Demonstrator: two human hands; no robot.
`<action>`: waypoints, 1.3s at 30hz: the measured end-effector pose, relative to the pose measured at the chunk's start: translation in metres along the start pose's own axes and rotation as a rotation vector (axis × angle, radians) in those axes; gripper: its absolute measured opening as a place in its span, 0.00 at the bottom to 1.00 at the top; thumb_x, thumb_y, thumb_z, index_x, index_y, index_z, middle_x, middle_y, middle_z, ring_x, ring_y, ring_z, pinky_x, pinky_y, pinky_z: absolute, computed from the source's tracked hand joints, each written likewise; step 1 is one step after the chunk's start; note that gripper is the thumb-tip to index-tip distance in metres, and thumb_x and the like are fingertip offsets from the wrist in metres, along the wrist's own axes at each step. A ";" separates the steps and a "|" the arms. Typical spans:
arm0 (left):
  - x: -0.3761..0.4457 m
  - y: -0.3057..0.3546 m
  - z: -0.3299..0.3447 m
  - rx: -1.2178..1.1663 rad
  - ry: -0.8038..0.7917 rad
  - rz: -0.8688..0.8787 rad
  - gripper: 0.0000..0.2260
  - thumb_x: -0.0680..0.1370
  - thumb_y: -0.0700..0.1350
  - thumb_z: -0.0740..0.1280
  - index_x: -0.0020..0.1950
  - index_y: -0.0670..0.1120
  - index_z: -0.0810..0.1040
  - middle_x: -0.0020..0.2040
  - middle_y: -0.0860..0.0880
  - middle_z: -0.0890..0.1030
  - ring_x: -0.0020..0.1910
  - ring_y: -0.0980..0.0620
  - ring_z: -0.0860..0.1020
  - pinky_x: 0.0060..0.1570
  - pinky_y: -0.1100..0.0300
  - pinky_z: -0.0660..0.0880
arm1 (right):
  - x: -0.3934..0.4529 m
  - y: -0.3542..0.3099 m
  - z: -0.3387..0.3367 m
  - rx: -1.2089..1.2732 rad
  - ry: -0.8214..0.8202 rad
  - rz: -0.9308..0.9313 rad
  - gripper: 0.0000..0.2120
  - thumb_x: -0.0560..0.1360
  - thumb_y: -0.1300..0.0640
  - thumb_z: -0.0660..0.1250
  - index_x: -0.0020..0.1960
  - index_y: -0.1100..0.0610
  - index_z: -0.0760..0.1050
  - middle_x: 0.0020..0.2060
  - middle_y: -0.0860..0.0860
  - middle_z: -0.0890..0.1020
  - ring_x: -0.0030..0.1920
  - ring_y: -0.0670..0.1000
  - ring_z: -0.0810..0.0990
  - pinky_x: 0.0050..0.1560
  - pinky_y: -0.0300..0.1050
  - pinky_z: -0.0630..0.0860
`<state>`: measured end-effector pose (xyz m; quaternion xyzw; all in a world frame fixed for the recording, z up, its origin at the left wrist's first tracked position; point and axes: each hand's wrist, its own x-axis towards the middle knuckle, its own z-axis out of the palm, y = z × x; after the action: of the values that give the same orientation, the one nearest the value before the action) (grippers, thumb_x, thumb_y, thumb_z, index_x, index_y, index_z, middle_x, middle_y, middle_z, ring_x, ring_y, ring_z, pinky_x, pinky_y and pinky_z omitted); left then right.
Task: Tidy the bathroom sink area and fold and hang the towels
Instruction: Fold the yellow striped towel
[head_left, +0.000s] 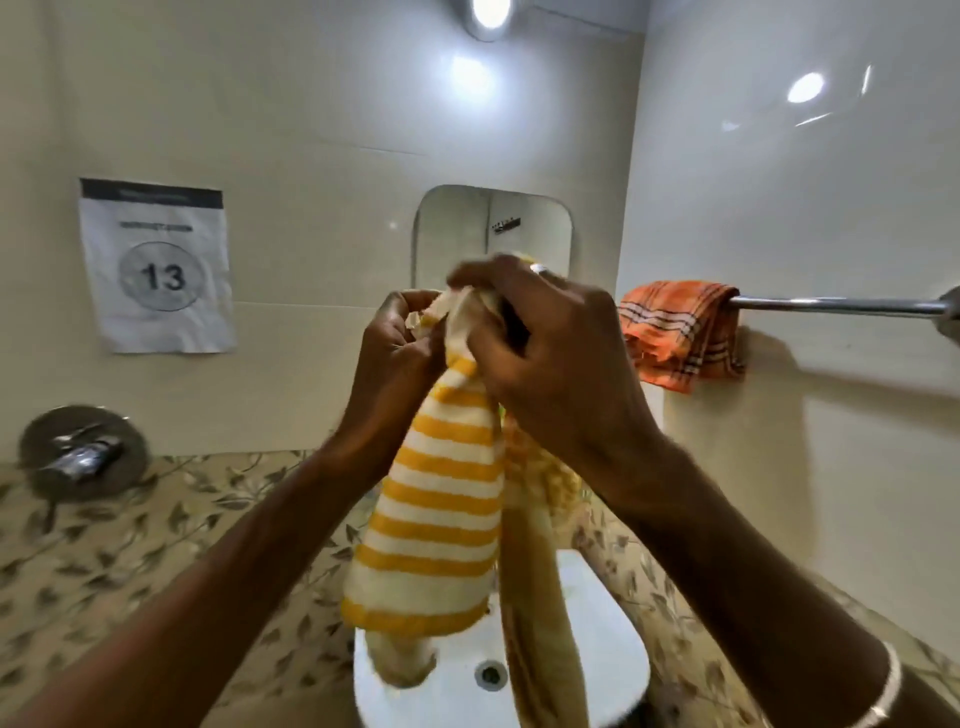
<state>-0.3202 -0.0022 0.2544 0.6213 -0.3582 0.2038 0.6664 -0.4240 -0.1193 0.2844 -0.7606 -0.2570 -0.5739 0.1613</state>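
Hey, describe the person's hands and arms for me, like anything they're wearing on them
Both forearms are bare, with no sleeves in view. The right hand has a silver ring on one finger and a thin silvery bangle at the wrist. The left hand shows no jewellery.

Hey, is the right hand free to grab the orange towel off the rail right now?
Probably not yet: the right hand is clenched on the yellow striped towel, though nothing blocks the way to the orange towel.
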 end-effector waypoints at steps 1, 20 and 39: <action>-0.004 0.005 -0.002 -0.001 0.032 -0.021 0.09 0.80 0.40 0.66 0.59 0.38 0.77 0.49 0.43 0.83 0.45 0.51 0.82 0.43 0.59 0.79 | -0.009 0.001 0.002 -0.018 0.013 0.033 0.13 0.78 0.61 0.67 0.62 0.57 0.80 0.42 0.44 0.79 0.34 0.33 0.71 0.40 0.22 0.72; -0.046 0.017 -0.022 0.297 -0.322 -0.208 0.05 0.69 0.44 0.77 0.42 0.43 0.87 0.41 0.48 0.86 0.45 0.52 0.84 0.48 0.58 0.81 | -0.077 -0.010 -0.018 0.151 -0.704 0.699 0.11 0.75 0.41 0.68 0.51 0.45 0.83 0.45 0.46 0.85 0.39 0.48 0.85 0.42 0.49 0.85; -0.084 0.001 -0.063 0.393 -0.582 -0.387 0.07 0.70 0.44 0.77 0.45 0.44 0.86 0.41 0.51 0.84 0.41 0.57 0.82 0.40 0.66 0.78 | -0.111 -0.002 0.023 0.426 -0.738 0.701 0.04 0.70 0.55 0.78 0.43 0.54 0.84 0.38 0.49 0.85 0.42 0.47 0.84 0.49 0.55 0.83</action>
<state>-0.3625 0.0735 0.1950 0.8247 -0.3627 -0.0454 0.4315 -0.4304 -0.1277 0.1716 -0.9019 -0.1384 -0.1165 0.3922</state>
